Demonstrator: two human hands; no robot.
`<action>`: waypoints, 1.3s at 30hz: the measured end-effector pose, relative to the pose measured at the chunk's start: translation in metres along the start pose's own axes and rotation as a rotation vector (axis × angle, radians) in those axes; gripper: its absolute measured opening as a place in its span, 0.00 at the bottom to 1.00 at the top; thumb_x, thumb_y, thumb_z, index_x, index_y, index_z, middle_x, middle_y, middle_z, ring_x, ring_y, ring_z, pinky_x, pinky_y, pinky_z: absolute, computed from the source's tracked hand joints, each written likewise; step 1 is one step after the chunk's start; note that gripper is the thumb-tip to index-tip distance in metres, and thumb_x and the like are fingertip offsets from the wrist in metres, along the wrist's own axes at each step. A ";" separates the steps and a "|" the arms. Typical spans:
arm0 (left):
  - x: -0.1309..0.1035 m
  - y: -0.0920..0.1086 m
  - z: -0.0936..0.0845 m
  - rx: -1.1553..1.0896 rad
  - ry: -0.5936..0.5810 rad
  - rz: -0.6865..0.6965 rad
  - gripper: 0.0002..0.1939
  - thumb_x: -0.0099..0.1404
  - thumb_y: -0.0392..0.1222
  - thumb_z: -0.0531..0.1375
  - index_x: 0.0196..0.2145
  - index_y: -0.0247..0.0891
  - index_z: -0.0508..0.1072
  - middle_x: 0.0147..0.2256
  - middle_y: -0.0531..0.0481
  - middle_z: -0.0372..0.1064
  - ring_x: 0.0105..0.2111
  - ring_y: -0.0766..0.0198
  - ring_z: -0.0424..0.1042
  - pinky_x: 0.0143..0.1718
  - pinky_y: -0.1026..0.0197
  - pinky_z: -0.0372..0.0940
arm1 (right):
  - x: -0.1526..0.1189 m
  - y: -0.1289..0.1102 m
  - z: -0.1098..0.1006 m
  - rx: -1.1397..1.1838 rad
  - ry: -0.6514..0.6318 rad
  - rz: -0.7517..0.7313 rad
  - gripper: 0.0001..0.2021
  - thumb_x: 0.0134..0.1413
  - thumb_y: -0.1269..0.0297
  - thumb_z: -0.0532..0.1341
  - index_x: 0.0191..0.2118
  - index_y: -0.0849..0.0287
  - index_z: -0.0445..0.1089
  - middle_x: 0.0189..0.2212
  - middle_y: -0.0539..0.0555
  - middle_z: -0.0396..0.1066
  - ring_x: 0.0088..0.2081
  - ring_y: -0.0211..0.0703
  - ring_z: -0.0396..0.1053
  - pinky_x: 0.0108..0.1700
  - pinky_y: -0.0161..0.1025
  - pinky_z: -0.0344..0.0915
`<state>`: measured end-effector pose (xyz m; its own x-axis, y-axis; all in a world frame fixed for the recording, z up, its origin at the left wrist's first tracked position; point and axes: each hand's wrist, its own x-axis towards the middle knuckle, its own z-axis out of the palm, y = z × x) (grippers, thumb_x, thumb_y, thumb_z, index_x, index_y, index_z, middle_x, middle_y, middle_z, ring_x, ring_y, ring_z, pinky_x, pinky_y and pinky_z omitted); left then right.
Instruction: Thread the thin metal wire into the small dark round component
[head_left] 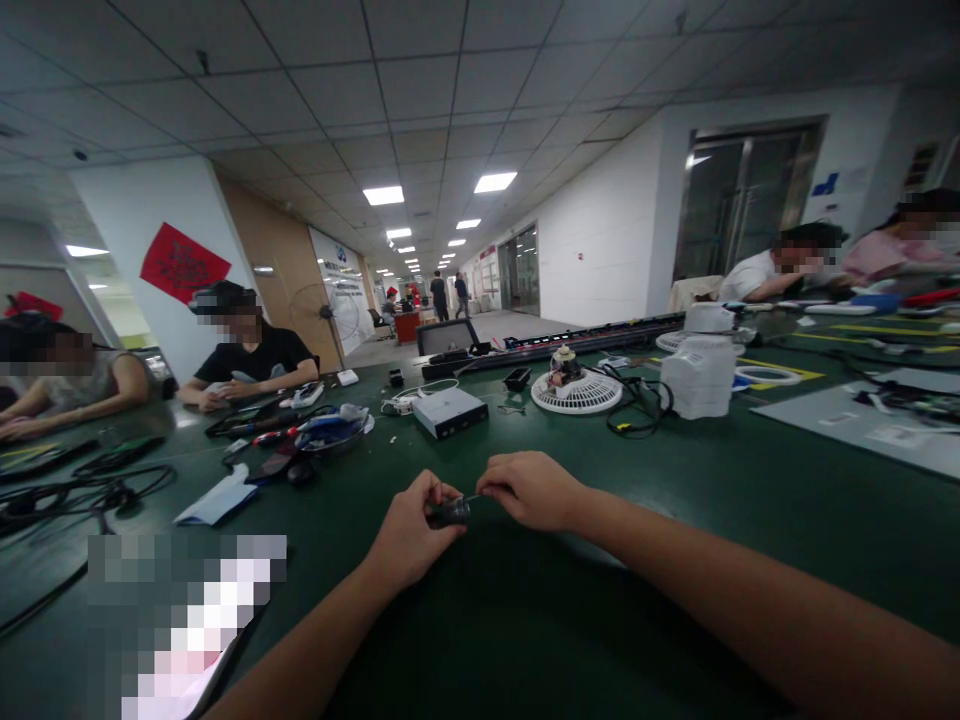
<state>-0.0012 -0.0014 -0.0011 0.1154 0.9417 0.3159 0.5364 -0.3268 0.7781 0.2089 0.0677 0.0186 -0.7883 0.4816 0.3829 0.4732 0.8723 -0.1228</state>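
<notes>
My left hand [409, 535] is closed round a small dark cylindrical part [452, 512], held just above the green table [480, 620]. The part's rounded end faces right, and its exact kind is too small to make out. From the right, my right hand [534, 490] pinches a thin, pin-like piece [472, 498] between thumb and fingertips. That piece reaches toward the cylinder's upper right end; whether it is fixed to it I cannot tell. Beyond my hands lie a white box [448, 412] and a round white fan grille [576, 393] with a motor on top.
A white plastic housing [699, 378] and a black cable [646, 410] are at the right rear. To the left are a folded pale blue cloth [217, 497], a blue bundle [330, 428], black cables and a blurred-out bright screen [210, 630]. Several people sit round the table.
</notes>
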 end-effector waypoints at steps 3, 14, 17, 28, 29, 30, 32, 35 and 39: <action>0.001 -0.001 0.000 0.011 0.031 -0.008 0.18 0.50 0.30 0.64 0.29 0.41 0.57 0.38 0.50 0.75 0.39 0.60 0.75 0.41 0.57 0.69 | 0.001 -0.001 0.001 -0.022 -0.046 0.027 0.11 0.59 0.67 0.56 0.42 0.55 0.76 0.37 0.53 0.75 0.38 0.44 0.71 0.38 0.38 0.60; 0.002 -0.006 -0.005 0.138 0.076 -0.049 0.13 0.52 0.31 0.63 0.30 0.41 0.62 0.39 0.48 0.76 0.40 0.57 0.76 0.40 0.56 0.69 | 0.005 -0.003 -0.002 -0.031 -0.087 0.379 0.12 0.56 0.57 0.58 0.38 0.55 0.76 0.33 0.56 0.76 0.34 0.49 0.72 0.34 0.39 0.61; 0.003 -0.007 -0.007 0.125 0.046 -0.058 0.13 0.52 0.31 0.63 0.31 0.41 0.62 0.40 0.49 0.77 0.41 0.58 0.76 0.40 0.57 0.69 | 0.008 0.001 0.001 0.097 -0.044 0.496 0.13 0.55 0.53 0.60 0.36 0.56 0.77 0.30 0.55 0.75 0.31 0.46 0.71 0.31 0.38 0.61; 0.005 -0.010 -0.012 0.256 0.067 -0.098 0.09 0.55 0.36 0.62 0.31 0.41 0.65 0.39 0.49 0.77 0.42 0.56 0.76 0.41 0.56 0.69 | 0.018 0.010 0.034 0.156 -0.044 0.453 0.11 0.51 0.56 0.65 0.39 0.52 0.78 0.40 0.55 0.74 0.39 0.48 0.72 0.38 0.40 0.64; 0.005 -0.010 -0.012 0.257 0.070 -0.098 0.09 0.55 0.36 0.63 0.31 0.41 0.65 0.39 0.49 0.77 0.42 0.56 0.76 0.41 0.56 0.68 | 0.019 0.013 0.034 0.191 -0.057 0.452 0.09 0.51 0.58 0.65 0.37 0.52 0.79 0.37 0.54 0.75 0.38 0.48 0.72 0.38 0.39 0.65; 0.005 -0.011 -0.012 0.253 0.071 -0.100 0.09 0.55 0.36 0.63 0.31 0.41 0.65 0.38 0.49 0.77 0.42 0.56 0.76 0.41 0.56 0.68 | 0.018 0.016 0.033 0.239 -0.057 0.449 0.07 0.50 0.59 0.66 0.35 0.53 0.79 0.35 0.53 0.76 0.38 0.47 0.72 0.37 0.39 0.65; 0.004 -0.011 -0.011 0.224 0.068 -0.101 0.09 0.54 0.35 0.63 0.31 0.41 0.65 0.38 0.48 0.77 0.42 0.56 0.76 0.40 0.56 0.68 | 0.017 0.018 0.031 0.369 -0.023 0.439 0.08 0.48 0.64 0.67 0.36 0.55 0.79 0.34 0.53 0.77 0.36 0.45 0.73 0.37 0.38 0.66; 0.004 -0.010 -0.008 0.124 0.046 -0.082 0.11 0.54 0.33 0.63 0.31 0.41 0.63 0.39 0.49 0.77 0.41 0.57 0.76 0.41 0.56 0.68 | 0.015 0.014 0.028 0.616 0.068 0.438 0.16 0.47 0.72 0.66 0.45 0.59 0.76 0.38 0.53 0.77 0.37 0.42 0.74 0.39 0.38 0.68; 0.002 -0.004 -0.003 0.056 0.032 -0.032 0.14 0.52 0.33 0.65 0.31 0.40 0.62 0.38 0.49 0.76 0.40 0.58 0.75 0.41 0.56 0.68 | 0.014 0.001 0.026 0.772 0.144 0.391 0.16 0.42 0.73 0.68 0.42 0.62 0.77 0.37 0.55 0.78 0.39 0.44 0.74 0.45 0.41 0.68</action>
<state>-0.0058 0.0016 -0.0021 0.0713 0.9482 0.3095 0.5858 -0.2910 0.7564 0.1881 0.0770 0.0004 -0.5435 0.7881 0.2890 0.2601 0.4854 -0.8347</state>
